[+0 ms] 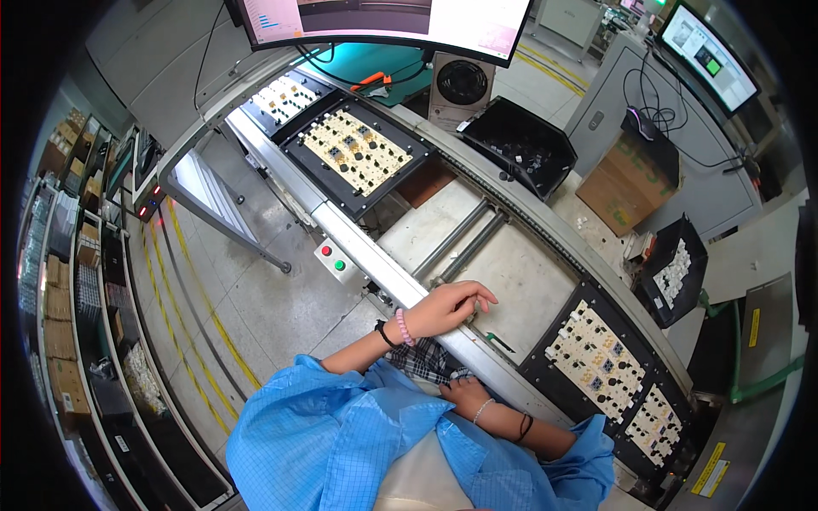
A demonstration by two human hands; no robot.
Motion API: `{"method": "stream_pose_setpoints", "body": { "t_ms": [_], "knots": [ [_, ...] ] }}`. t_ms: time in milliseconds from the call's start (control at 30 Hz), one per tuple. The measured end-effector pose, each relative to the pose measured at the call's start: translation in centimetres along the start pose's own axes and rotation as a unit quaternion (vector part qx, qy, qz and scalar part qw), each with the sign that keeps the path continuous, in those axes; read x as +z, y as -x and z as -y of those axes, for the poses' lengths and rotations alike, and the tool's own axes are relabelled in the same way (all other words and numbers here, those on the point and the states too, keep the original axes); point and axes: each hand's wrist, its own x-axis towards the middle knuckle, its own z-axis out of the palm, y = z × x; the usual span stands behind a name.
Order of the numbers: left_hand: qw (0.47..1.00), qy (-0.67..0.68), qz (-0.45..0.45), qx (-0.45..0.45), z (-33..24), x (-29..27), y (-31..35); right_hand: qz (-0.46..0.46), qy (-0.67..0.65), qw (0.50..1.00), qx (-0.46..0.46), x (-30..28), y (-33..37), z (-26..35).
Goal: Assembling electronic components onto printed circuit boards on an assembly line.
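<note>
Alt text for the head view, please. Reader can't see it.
A person's bare left hand is over the near edge of a conveyor, the right hand low by their body; neither visibly holds anything. Black trays of cream circuit boards sit along it at upper left and lower right. Beyond are black bins and, at the top edge, a monitor.

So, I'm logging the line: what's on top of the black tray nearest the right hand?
On the tray lie cream boards bearing small black and white parts. The tray's surface beneath the boards is covered, so it can't be seen.
</note>
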Motion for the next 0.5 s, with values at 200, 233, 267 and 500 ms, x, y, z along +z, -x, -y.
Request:
{"method": "stream_pose_setpoints", "body": {
  "t_ms": [200, 233, 267, 500],
  "knots": [
    [0.999, -0.031, 0.006, 0.003, -0.53, 0.19, -0.15, -0.015, 0.000, 1.000, 0.006, 0.20, 0.16, -0.01],
    [0.999, -0.037, -0.002, 0.012, -0.56, 0.26, -0.19, -0.015, -0.001, 1.000, 0.007, 0.22, 0.05, -0.07],
    [0.999, -0.043, -0.011, 0.022, -0.57, 0.32, -0.22, 0.055, -0.001, 0.998, 0.019, 0.23, -0.17, -0.20],
    [0.998, -0.057, -0.006, 0.015, -0.91, 0.36, -0.36, 0.120, 0.000, 0.992, 0.030, 0.53, -0.16, -0.46]
  ]
}}
